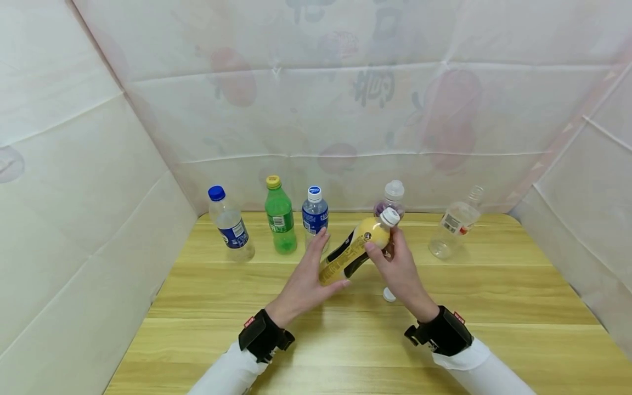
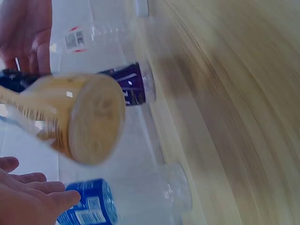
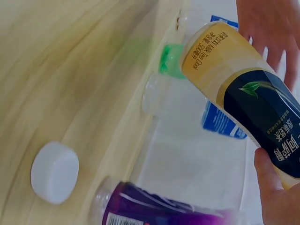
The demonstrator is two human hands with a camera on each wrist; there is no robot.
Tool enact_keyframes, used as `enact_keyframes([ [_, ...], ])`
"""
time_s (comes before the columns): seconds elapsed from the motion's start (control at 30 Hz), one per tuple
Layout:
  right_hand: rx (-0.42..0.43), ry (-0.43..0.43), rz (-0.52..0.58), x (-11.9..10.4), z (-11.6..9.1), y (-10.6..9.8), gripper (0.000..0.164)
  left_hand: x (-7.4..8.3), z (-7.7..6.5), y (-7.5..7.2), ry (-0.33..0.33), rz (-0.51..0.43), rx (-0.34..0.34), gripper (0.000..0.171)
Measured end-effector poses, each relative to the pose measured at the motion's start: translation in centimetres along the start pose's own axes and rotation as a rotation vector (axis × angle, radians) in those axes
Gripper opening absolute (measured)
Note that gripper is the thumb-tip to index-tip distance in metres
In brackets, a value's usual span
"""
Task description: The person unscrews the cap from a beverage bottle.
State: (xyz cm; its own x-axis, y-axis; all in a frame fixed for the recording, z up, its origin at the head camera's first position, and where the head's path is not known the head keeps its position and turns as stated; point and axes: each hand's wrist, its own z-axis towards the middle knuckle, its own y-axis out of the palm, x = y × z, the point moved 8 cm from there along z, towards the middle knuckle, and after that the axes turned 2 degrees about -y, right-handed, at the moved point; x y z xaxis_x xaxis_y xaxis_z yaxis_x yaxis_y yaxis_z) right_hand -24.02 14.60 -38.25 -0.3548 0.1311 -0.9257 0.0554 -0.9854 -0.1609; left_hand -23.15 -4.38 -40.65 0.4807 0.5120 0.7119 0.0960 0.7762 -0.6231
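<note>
My right hand [image 1: 400,269] grips a milk tea bottle [image 1: 353,249] near its shoulder, thumb on the near side. The bottle has a yellow body, a dark label and a white cap, and is tilted with its base toward the lower left. Beside the base is my left hand [image 1: 306,280], fingers extended and spread. In the left wrist view a gap shows between the left fingers [image 2: 40,185] and the bottle base [image 2: 98,119]. A loose white cap [image 3: 55,172] lies on the table below the right hand.
Along the back stand a clear blue-capped bottle [image 1: 232,230], a green bottle [image 1: 280,219], a blue-labelled bottle [image 1: 315,214] and a purple bottle [image 3: 159,208], partly hidden by the milk tea. An uncapped clear bottle [image 1: 451,227] stands right. Cloth walls [image 1: 316,120] border the wooden table [image 1: 345,340].
</note>
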Motion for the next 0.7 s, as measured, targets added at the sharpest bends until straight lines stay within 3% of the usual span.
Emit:
enact_keyframes([
  [0.27,-0.012,-0.028,0.013,-0.5,-0.4,1.2,0.062,1.0,0.5,0.7,0.088,0.093,0.037,0.119],
  [0.7,-0.030,-0.066,0.044,-1.3,-1.1,2.4,0.060,1.6,0.5,0.9,0.149,0.097,0.095,0.122],
])
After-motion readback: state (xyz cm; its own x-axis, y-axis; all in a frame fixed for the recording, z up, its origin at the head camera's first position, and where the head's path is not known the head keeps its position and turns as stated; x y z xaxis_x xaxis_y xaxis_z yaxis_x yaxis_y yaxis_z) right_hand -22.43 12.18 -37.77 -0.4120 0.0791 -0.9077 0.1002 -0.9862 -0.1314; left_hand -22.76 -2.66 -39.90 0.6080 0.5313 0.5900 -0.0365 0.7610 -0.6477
